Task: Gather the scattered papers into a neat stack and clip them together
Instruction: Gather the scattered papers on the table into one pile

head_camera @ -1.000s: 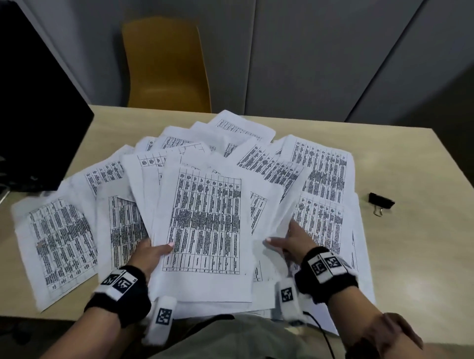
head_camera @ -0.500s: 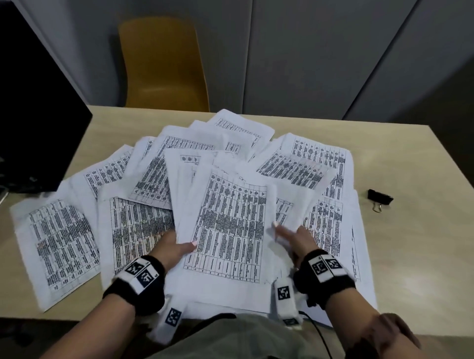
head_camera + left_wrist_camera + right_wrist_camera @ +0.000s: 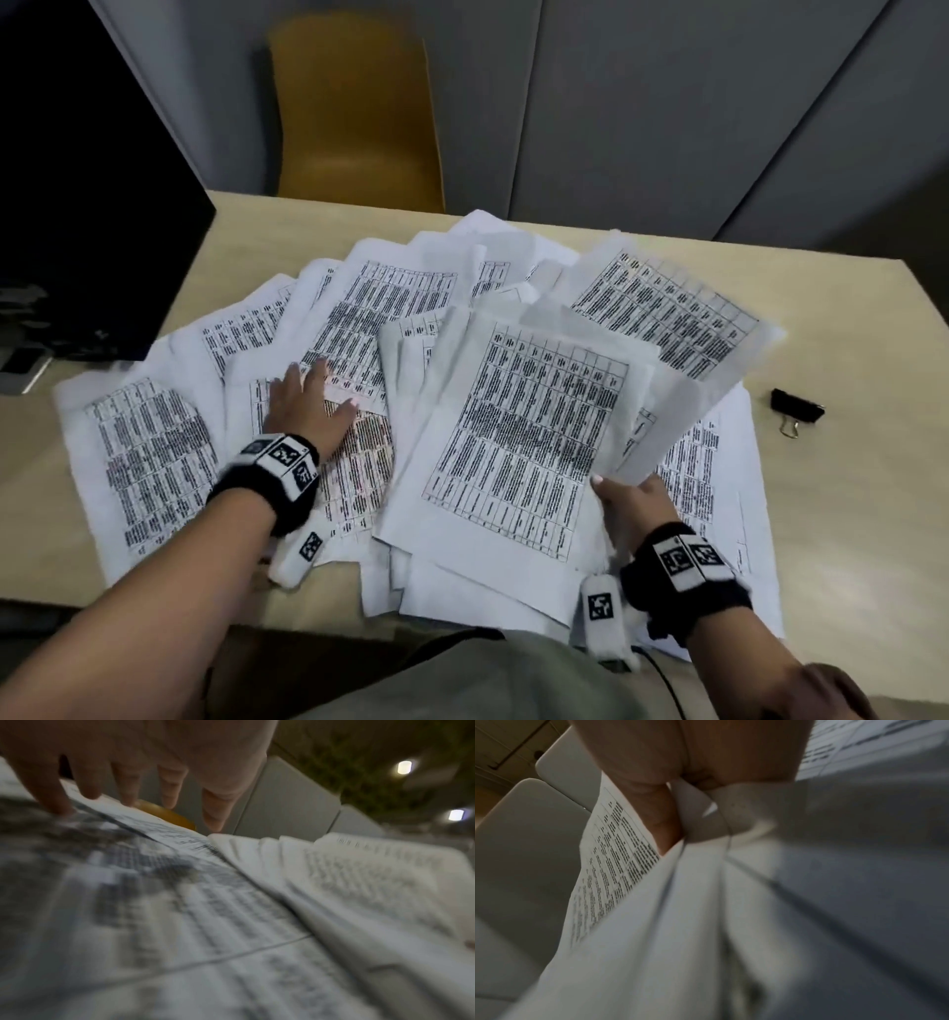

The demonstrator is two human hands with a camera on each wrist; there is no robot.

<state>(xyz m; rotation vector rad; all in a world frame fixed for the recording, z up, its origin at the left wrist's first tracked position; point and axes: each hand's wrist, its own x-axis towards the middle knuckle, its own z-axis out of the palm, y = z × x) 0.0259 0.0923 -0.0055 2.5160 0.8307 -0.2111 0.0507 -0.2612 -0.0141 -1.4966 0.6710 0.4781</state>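
Several white printed sheets lie fanned over the beige table (image 3: pixel 847 539). My right hand (image 3: pixel 629 496) grips a bundle of sheets (image 3: pixel 518 437) at its lower right corner, lifted and tilted off the table; in the right wrist view its thumb (image 3: pixel 659 817) pinches the bundle of sheets (image 3: pixel 634 923). My left hand (image 3: pixel 308 406) lies flat with spread fingers on the papers (image 3: pixel 149 462) at the left; in the left wrist view its fingers (image 3: pixel 169 787) hover just over the papers (image 3: pixel 180 912). A black binder clip (image 3: pixel 795 406) lies on bare table to the right, apart from both hands.
A dark monitor (image 3: pixel 77 205) stands at the table's left edge with a small device (image 3: pixel 23 365) at its foot. A yellow chair (image 3: pixel 354 113) stands behind the far edge, before grey cabinet panels. The near table edge runs just below the papers.
My left hand left the central bundle and moved forward and left onto the flat sheets. My right hand lifted the bundle, and a sheet at the right rose with it.
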